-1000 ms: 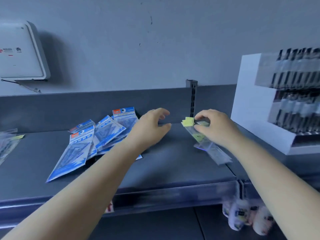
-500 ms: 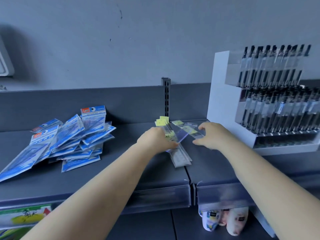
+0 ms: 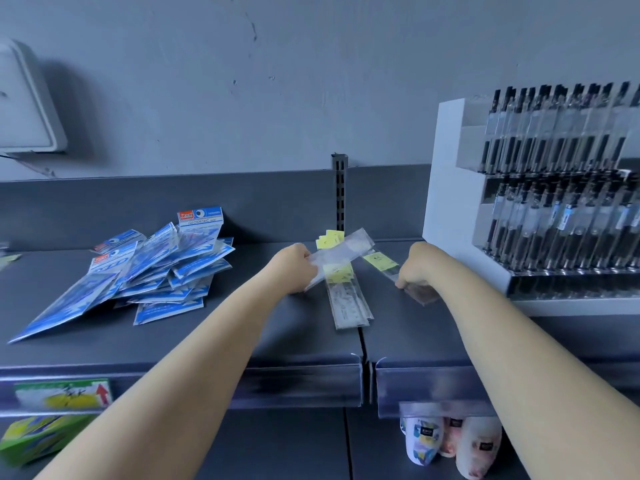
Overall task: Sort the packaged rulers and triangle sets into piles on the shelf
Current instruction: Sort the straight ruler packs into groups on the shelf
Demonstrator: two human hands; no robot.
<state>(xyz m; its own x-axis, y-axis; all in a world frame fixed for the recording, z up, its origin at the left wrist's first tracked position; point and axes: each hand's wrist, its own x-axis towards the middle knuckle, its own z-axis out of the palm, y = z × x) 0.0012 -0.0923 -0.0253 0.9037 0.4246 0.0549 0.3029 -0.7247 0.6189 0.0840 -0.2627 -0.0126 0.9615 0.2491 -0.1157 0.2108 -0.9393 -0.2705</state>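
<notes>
A heap of blue-and-white packaged triangle sets [image 3: 159,268] lies on the left part of the grey shelf [image 3: 207,334]. Near the shelf's middle seam lies a small pile of clear packaged rulers with yellow labels [image 3: 348,303]. My left hand [image 3: 294,268] grips one clear ruler pack [image 3: 346,252], lifted and angled up to the right above that pile. My right hand [image 3: 415,268] grips another clear ruler pack with a yellow label [image 3: 381,262] just right of the pile, low over the shelf.
A white display rack of black pens [image 3: 554,188] stands at the right on the shelf. A slotted upright post [image 3: 339,192] rises at the back. Below are patterned cups [image 3: 450,441] and a green box [image 3: 38,438]. A white wall unit [image 3: 24,105] hangs upper left.
The view shifted right, then back slightly left. My left hand crossed from beside the triangle sets to the rulers and picked one up; my right hand drew another ruler pack to the right.
</notes>
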